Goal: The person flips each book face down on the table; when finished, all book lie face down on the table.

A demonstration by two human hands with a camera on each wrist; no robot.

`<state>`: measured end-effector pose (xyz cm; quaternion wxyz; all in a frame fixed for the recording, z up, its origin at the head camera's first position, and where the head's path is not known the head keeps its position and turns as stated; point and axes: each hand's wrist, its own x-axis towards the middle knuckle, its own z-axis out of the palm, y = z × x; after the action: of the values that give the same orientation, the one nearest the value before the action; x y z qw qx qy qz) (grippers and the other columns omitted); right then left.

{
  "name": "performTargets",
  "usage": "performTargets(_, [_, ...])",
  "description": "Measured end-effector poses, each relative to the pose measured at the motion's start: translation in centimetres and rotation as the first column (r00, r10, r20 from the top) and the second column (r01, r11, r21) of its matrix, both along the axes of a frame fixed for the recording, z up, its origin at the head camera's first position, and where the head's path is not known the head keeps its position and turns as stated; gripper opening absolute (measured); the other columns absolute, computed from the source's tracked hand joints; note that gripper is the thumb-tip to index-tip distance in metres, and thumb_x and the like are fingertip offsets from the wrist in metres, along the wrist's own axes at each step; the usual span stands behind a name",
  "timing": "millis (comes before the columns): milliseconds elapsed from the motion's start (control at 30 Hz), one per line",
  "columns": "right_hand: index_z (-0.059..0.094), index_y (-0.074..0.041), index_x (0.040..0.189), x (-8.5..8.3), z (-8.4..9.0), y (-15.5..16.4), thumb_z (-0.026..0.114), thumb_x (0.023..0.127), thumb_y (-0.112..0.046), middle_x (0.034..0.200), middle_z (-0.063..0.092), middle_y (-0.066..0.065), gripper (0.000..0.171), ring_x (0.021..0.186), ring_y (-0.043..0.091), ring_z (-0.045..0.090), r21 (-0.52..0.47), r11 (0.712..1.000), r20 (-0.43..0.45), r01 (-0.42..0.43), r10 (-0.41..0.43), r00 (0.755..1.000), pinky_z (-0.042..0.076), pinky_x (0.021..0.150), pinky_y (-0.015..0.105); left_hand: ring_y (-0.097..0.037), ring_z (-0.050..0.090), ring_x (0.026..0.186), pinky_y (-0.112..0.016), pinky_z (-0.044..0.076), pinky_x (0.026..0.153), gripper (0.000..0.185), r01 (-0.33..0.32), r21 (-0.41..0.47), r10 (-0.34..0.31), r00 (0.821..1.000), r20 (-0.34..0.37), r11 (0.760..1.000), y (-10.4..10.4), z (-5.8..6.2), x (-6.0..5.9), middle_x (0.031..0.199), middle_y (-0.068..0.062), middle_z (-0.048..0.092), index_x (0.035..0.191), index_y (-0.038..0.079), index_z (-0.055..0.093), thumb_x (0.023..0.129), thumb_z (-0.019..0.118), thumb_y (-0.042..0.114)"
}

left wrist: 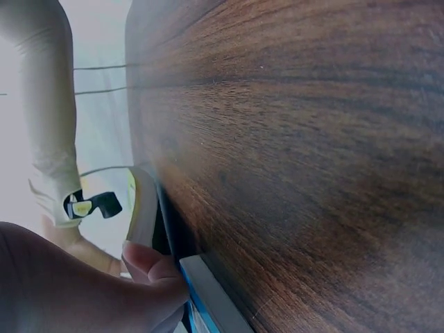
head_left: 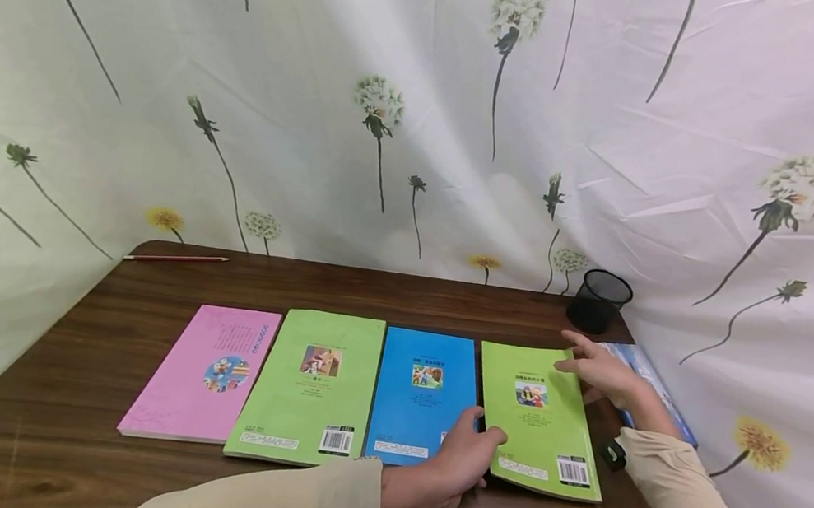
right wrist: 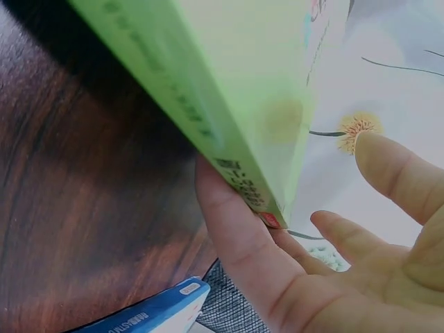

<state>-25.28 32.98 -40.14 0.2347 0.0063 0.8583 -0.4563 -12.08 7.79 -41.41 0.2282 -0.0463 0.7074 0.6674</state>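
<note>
Head view — dark wooden table [head_left: 66,384] against a dandelion-print cloth [head_left: 303,111]. Four books in a row, back covers up: pink book [head_left: 204,373], light green book [head_left: 311,385], blue book [head_left: 422,396], then the yellow-green book [head_left: 539,417] at the right end. Left hand [head_left: 463,459] rests at the near left corner of the yellow-green book, thumb over its edge, fingers curled at the seam with the blue book. Right hand [head_left: 599,369] lies at the book's far right corner, fingers stretched across the cover. A further blue-covered book [head_left: 660,392] lies partly under the right forearm. Black mesh pen cup [head_left: 598,301] stands near the far right corner; a red pencil [head_left: 176,258] lies at the far left edge.

Left wrist view — table grain fills the frame; a fingertip [left wrist: 146,260] presses the lifted edge of the yellow-green book [left wrist: 142,201], with the blue book's corner [left wrist: 208,298] just below.

Right wrist view — yellow-green book [right wrist: 208,104] tilted up off the table, one finger [right wrist: 229,229] under its spine, thumb and other fingers spread loosely beside it — not wrapped round.
</note>
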Motion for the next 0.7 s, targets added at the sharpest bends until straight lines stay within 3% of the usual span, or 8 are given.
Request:
performTargets(133, [0.001, -0.011, 0.162, 0.04, -0.16, -0.02, 0.053, 0.102, -0.02, 0.16, 0.0, 0.036, 0.079, 0.125, 0.048, 0.052, -0.005, 1.0, 0.007, 0.004, -0.003, 1.0, 0.06, 0.079, 0.05, -0.014, 0.035, 0.048, -0.029, 0.046, 0.053, 0.068, 0.002, 0.0, -0.002, 1.0, -0.002, 1.0, -0.02, -0.04, 0.03, 0.147, -0.025, 0.045, 0.154, 0.001, 0.028, 0.096, 0.055, 0.023])
performTargets(367, [0.001, -0.011, 0.162, 0.05, -0.15, 0.02, 0.053, 0.102, -0.022, 0.161, -0.004, 0.036, 0.08, 0.134, 0.055, 0.041, 0.014, 1.0, 0.007, -0.012, 0.012, 1.0, 0.059, 0.082, 0.054, -0.012, 0.034, 0.047, -0.029, 0.048, 0.053, 0.069, -0.002, 0.004, 0.002, 1.0, -0.011, 1.0, 0.07, -0.01, 0.15, 0.129, -0.019, 0.056, 0.154, 0.001, 0.027, 0.095, 0.056, 0.023])
performTargets(700, [0.004, -0.007, 0.161, -0.01, -0.1, 0.17, 0.055, 0.102, -0.023, 0.157, 0.011, 0.039, 0.08, 0.133, 0.056, 0.04, 0.077, 0.997, -0.016, -0.025, 0.026, 1.0, 0.058, 0.085, 0.052, -0.014, 0.038, 0.05, -0.035, 0.052, 0.059, 0.068, 0.006, 0.019, -0.006, 1.0, 0.0, 1.0, 0.11, 0.38, 0.26, 0.14, -0.022, 0.049, 0.155, 0.003, 0.028, 0.096, 0.055, 0.023])
